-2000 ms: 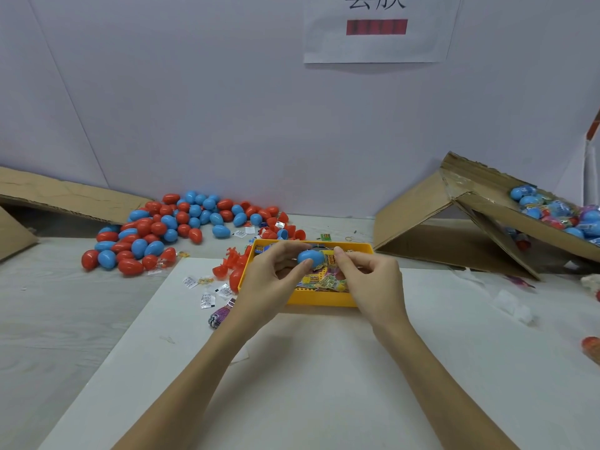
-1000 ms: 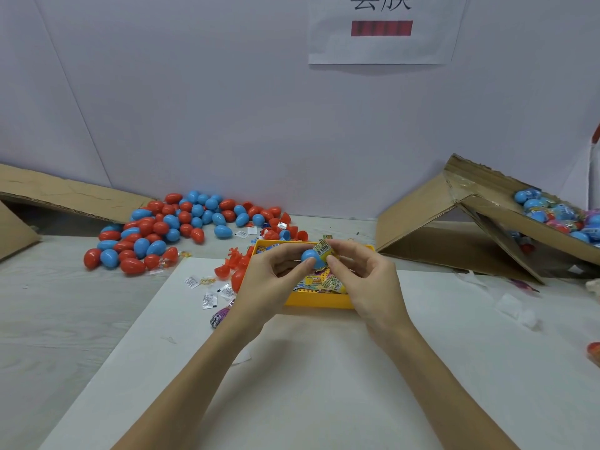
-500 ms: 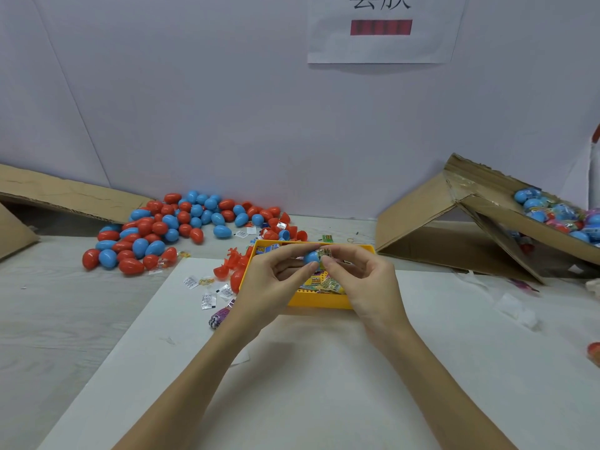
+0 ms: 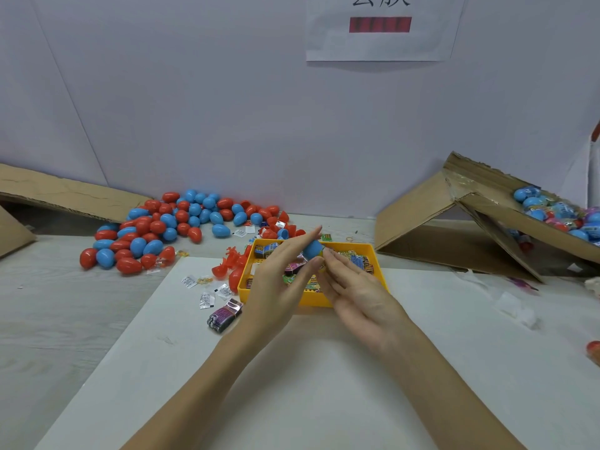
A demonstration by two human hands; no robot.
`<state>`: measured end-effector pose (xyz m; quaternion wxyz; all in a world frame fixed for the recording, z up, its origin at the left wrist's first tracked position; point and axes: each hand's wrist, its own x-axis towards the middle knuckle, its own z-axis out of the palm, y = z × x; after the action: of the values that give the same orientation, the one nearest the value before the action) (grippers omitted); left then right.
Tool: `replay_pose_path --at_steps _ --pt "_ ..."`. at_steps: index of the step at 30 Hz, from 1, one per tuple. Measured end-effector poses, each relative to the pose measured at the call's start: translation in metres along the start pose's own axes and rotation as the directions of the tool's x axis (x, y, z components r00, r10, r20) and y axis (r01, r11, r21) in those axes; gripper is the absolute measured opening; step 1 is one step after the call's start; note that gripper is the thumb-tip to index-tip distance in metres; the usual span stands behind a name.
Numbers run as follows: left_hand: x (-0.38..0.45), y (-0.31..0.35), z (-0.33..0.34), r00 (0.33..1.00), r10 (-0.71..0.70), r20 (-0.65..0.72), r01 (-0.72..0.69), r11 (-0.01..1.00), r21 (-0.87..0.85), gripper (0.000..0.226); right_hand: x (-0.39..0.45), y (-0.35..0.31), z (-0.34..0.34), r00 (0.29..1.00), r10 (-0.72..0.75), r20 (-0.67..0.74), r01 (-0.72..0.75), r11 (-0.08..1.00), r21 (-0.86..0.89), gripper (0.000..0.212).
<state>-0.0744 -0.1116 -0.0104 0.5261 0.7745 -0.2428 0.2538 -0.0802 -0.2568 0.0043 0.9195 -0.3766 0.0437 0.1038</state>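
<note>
Nearest the viewer, one smooth white sheet (image 4: pixel 292 378) covers the pale wood-grain table (image 4: pixel 48 319); two bare forearms cross it. The left hand (image 4: pixel 279 280) pinches one blue plastic egg (image 4: pixel 312 249), glossy and rounded, between the thumb and long, nearly straight fingers. The right hand (image 4: pixel 357 297) lies relaxed and unclosed, fingers almost straight, with the fingertips (image 4: pixel 328 253) against the egg's right side. The egg is held above the far half of one rectangular yellow plastic tray (image 4: pixel 311 302), clear of its floor. The tray holds a loose layer of small printed foil packets, too overlapped to count. Just left of the tray lie one crinkled purple foil packet (image 4: pixel 225 315) and three flat white printed sachets (image 4: pixel 206 300). Beyond, on the left, several dozen red and blue eggs form one heap (image 4: pixel 168 228); an exact count is not possible. At the far right, one torn corrugated cardboard box (image 4: pixel 422 222) is tipped over, with further wrapped eggs in it. One flat cardboard sheet (image 4: pixel 65 193) lies at the far left. One paper notice (image 4: pixel 380 43) with a single red bar hangs on the wall.
</note>
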Motion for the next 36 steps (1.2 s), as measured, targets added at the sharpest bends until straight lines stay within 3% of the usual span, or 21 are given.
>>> replay_pose_path --at_steps 6,10,15,21,31,36 --pt "0.001 0.0 0.001 0.999 0.002 -0.036 -0.002 1.0 -0.002 0.047 -0.007 0.001 0.011 0.991 0.131 0.039 -0.137 0.972 0.189 0.036" --pt "0.002 -0.004 0.0 0.997 0.058 -0.051 -0.06 0.998 -0.032 0.033 -0.01 0.001 0.011 0.98 0.195 0.041 -0.199 0.968 0.154 0.026" --pt "0.001 -0.005 0.0 0.996 0.043 -0.083 -0.048 0.997 -0.063 0.027 -0.01 0.006 0.013 0.971 0.236 0.019 -0.236 0.958 0.161 0.034" --pt "0.001 -0.001 0.0 0.994 -0.081 -0.067 0.066 0.977 -0.204 0.025 -0.008 0.008 0.011 0.972 0.234 0.002 -0.23 0.956 0.183 0.053" --pt "0.002 0.003 -0.001 0.991 -0.111 -0.074 0.094 0.974 -0.207 0.019 -0.008 0.009 0.013 0.993 0.119 -0.007 -0.118 0.991 0.066 0.032" --pt "0.004 0.003 -0.007 0.99 -0.122 -0.072 0.104 0.969 -0.225 0.018 -0.007 0.011 0.011 0.995 0.088 0.053 -0.092 0.993 0.073 0.025"
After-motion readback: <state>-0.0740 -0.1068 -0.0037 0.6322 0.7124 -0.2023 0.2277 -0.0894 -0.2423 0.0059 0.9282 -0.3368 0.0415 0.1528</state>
